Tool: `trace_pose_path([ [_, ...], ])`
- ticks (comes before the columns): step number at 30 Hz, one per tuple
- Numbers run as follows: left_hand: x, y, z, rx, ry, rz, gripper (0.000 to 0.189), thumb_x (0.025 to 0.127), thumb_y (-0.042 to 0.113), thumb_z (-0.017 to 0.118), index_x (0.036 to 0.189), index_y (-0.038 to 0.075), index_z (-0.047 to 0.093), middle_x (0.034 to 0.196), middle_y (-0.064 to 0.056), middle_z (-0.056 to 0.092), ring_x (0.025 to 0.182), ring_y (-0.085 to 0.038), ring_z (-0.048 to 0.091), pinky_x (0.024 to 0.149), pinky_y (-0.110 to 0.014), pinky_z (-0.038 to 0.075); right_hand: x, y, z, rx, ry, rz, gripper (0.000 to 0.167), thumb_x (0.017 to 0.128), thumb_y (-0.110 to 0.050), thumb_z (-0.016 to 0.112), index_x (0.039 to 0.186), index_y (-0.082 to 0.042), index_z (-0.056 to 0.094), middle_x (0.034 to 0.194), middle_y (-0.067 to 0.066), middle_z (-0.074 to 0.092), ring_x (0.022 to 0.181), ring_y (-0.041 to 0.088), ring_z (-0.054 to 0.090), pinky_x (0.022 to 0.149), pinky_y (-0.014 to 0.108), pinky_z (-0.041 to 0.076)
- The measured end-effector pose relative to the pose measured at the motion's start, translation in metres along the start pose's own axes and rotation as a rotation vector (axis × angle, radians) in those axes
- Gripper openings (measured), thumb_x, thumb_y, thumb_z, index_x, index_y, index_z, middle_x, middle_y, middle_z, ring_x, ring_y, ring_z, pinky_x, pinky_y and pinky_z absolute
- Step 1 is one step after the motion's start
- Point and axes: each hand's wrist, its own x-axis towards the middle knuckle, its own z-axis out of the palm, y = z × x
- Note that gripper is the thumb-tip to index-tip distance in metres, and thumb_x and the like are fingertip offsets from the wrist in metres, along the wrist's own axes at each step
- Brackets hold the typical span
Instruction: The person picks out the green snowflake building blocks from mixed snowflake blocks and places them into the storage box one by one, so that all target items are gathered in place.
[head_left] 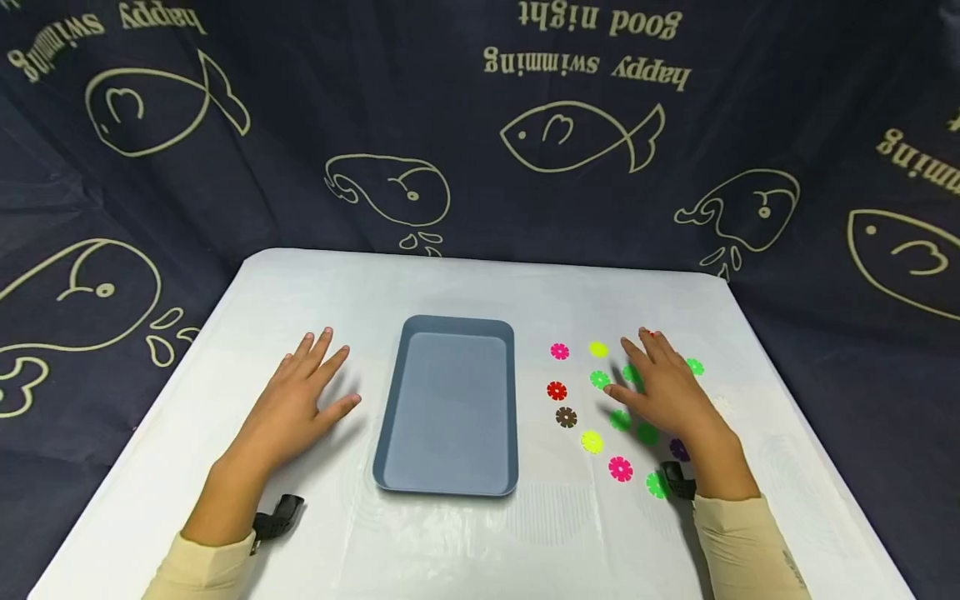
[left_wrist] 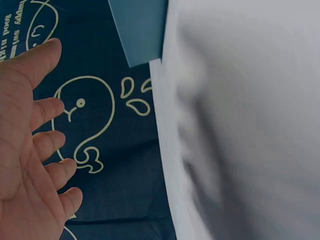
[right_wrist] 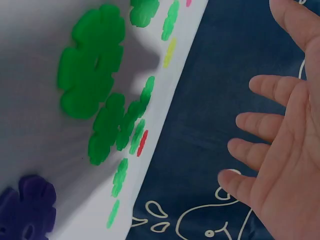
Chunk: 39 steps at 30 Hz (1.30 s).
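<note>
My left hand [head_left: 292, 412] hovers over the white table to the left of a grey-blue tray [head_left: 446, 489], fingers spread and holding nothing. To the tray's right, my right hand [head_left: 667, 392] is held above scattered flower-shaped plastic discs, its fingers also spread. Among these discs are a red one [head_left: 557, 391], a brown one [head_left: 566, 417], a yellow one [head_left: 592, 442], a pink one [head_left: 620, 469] and several green ones. A purple disc [head_left: 679, 450] lies partly hidden by the right wrist. In the right wrist view, a green disc [right_wrist: 92, 62] looms close, apart from the fingers.
The white table [head_left: 420, 550] has a dark blue cloth [head_left: 465, 100] with fish and whale drawings behind it and at its sides. Black wrist devices [head_left: 279, 517] show at both wrists. A pale disc [head_left: 722, 406] lies right of the right hand.
</note>
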Motion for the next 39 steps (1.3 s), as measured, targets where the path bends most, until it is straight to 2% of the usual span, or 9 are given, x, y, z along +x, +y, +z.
trace_pose_path([
  [7,-0.01,0.01,0.007,-0.127,0.022,0.029,0.071,0.092,0.04,0.071,0.148,0.005,0.047,0.162,-0.014,0.023,0.149,-0.036,0.017,0.117,-0.054,0.018,0.002,0.004,0.0,0.071,-0.034,-0.012,0.085,0.092,-0.05,0.066,0.153,0.0,0.034,0.158,0.028,0.021,0.145,0.047,0.016,0.11,0.066,0.022],
  [16,-0.017,0.023,0.018,-0.302,-0.024,0.014,0.073,0.089,0.039,0.075,0.151,0.013,0.044,0.162,-0.004,0.028,0.148,-0.03,0.022,0.11,-0.056,0.029,0.005,0.007,0.002,0.195,-0.05,-0.025,0.079,0.093,-0.044,0.068,0.151,-0.001,0.037,0.153,0.025,0.034,0.14,0.048,0.027,0.11,0.065,0.024],
  [18,-0.017,0.024,0.02,-0.345,-0.019,0.022,0.074,0.088,0.036,0.077,0.15,0.013,0.045,0.16,-0.004,0.031,0.147,-0.03,0.025,0.11,-0.054,0.031,0.006,0.008,0.003,0.226,-0.061,-0.017,0.078,0.093,-0.045,0.068,0.151,-0.003,0.038,0.151,0.023,0.038,0.137,0.045,0.035,0.109,0.063,0.027],
  [23,-0.02,0.024,0.028,-0.495,-0.044,0.048,0.07,0.087,0.026,0.08,0.148,0.012,0.048,0.157,-0.002,0.037,0.143,-0.026,0.034,0.112,-0.028,0.031,0.007,0.009,0.005,0.279,-0.075,-0.017,0.071,0.093,-0.041,0.069,0.149,-0.005,0.044,0.145,0.018,0.047,0.116,0.037,0.055,0.099,0.058,0.042],
  [26,-0.022,0.022,0.032,-0.599,-0.085,0.085,0.064,0.089,0.018,0.078,0.146,0.011,0.051,0.154,-0.006,0.041,0.142,-0.024,0.036,0.109,-0.018,0.029,0.008,0.008,0.006,0.283,-0.072,-0.029,0.065,0.093,-0.036,0.071,0.144,-0.003,0.049,0.138,0.018,0.053,0.106,0.032,0.057,0.092,0.053,0.046],
  [32,-0.024,0.016,0.039,-0.72,-0.119,0.131,0.057,0.088,0.009,0.077,0.14,0.004,0.055,0.146,-0.013,0.048,0.137,-0.021,0.042,0.105,-0.026,0.039,0.012,0.006,0.006,0.286,-0.087,-0.059,0.055,0.092,-0.024,0.074,0.137,0.001,0.055,0.122,0.018,0.064,0.094,0.025,0.058,0.084,0.046,0.049],
  [35,-0.024,0.015,0.043,-0.736,-0.135,0.137,0.057,0.086,0.007,0.078,0.138,0.002,0.055,0.145,-0.014,0.048,0.135,-0.02,0.043,0.105,-0.031,0.041,0.015,0.005,0.006,0.29,-0.103,-0.067,0.053,0.091,-0.021,0.074,0.135,0.003,0.056,0.118,0.018,0.065,0.093,0.025,0.06,0.083,0.046,0.05],
  [39,-0.024,0.016,0.044,-0.733,-0.155,0.137,0.06,0.084,0.009,0.08,0.138,0.003,0.055,0.147,-0.014,0.045,0.135,-0.02,0.043,0.105,-0.035,0.042,0.017,0.004,0.004,0.29,-0.123,-0.067,0.052,0.091,-0.017,0.073,0.135,0.004,0.055,0.118,0.02,0.066,0.093,0.026,0.06,0.082,0.046,0.05],
])
